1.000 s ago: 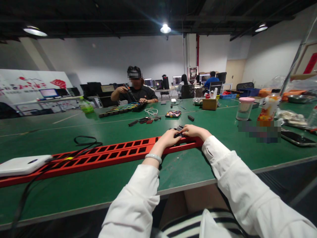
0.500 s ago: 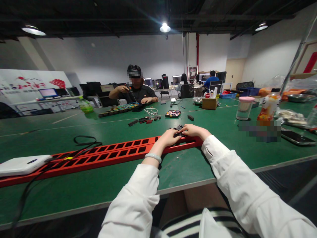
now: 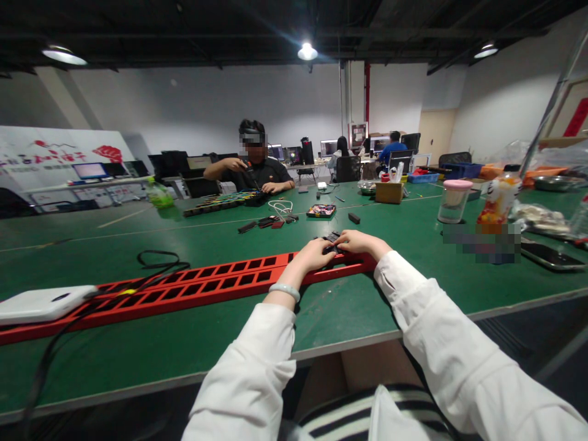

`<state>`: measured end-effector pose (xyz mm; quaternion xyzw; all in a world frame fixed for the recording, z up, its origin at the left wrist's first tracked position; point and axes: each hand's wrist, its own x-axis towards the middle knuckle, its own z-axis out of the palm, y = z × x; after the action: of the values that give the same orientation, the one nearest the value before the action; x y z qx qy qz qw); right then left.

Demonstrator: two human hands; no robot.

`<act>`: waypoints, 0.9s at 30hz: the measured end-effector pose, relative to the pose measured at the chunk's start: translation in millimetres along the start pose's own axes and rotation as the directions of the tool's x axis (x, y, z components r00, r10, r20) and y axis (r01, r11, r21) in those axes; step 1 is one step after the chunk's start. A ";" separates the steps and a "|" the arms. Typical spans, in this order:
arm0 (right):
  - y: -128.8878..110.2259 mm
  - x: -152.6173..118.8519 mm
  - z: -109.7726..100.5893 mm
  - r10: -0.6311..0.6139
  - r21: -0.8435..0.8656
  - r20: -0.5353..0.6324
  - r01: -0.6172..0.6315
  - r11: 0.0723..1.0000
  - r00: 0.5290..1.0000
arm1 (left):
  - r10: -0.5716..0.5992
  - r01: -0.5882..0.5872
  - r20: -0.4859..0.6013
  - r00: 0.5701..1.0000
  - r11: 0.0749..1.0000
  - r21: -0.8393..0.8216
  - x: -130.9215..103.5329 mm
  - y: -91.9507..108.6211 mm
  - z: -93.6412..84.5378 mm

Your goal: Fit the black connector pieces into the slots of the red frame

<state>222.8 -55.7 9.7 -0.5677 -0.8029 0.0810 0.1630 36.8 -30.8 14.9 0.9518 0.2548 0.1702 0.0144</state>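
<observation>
A long red slotted frame (image 3: 239,293) lies across the green table, two rows of rectangular openings along it. Toward its right end, a small black part (image 3: 331,237) sits between my hands; its exact kind is too small to make out. My left hand (image 3: 316,254) has its fingers closed on the part's left side, with a pale bangle (image 3: 285,290) at the wrist. From the right, my right hand (image 3: 356,242) pinches the same part, thumb and fingers drawn together. Both hands hide much of it and of the frame beneath.
A white device (image 3: 46,304) with a black cable (image 3: 59,331) rests on the frame's left end. Beyond my hands lie dark loose pieces (image 3: 264,223) and a small tray (image 3: 321,211). A cup (image 3: 454,202), a bottle (image 3: 500,199) and a phone (image 3: 554,254) stand right. A co-worker (image 3: 252,171) sits opposite.
My hands stay almost still on the black part. The co-worker opposite has shifted slightly to the right.
</observation>
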 end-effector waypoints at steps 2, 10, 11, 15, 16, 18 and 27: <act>0.0 0.2 -0.2 0.002 -0.002 0.004 -0.002 1.000 1.000 | 0.006 -0.006 -0.006 1.000 1.000 -0.003 0.1 -0.8 0.8; 2.1 1.3 1.4 -0.002 0.019 -0.004 0.002 1.000 1.000 | -0.016 0.016 -0.005 1.000 1.000 -0.017 -0.3 -0.4 0.1; 2.3 1.4 1.6 -0.004 0.018 -0.009 0.004 1.000 1.000 | -0.016 0.016 -0.007 1.000 1.000 -0.019 -0.4 -0.2 0.0; 2.1 1.9 1.2 -0.018 0.025 -0.005 0.018 1.000 1.000 | -0.030 0.030 -0.005 1.000 0.999 -0.020 -1.1 1.5 -0.9; 1.9 2.0 0.9 -0.024 0.030 0.002 0.024 0.999 1.000 | -0.033 0.033 -0.004 0.999 0.999 -0.019 -1.3 1.9 -1.2; 1.8 2.0 0.6 -0.029 0.035 0.010 0.029 0.999 1.000 | -0.033 0.033 -0.004 0.999 0.999 -0.018 -1.4 2.4 -1.7; 0.7 1.1 0.7 -0.026 -0.003 -0.004 0.026 1.000 1.000 | -0.025 0.025 -0.001 1.000 1.000 -0.015 -1.6 4.1 -3.1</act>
<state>222.8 -54.4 9.1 -0.5574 -0.8101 0.0766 0.1649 36.5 -35.3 17.7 0.9483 0.2654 0.1726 0.0236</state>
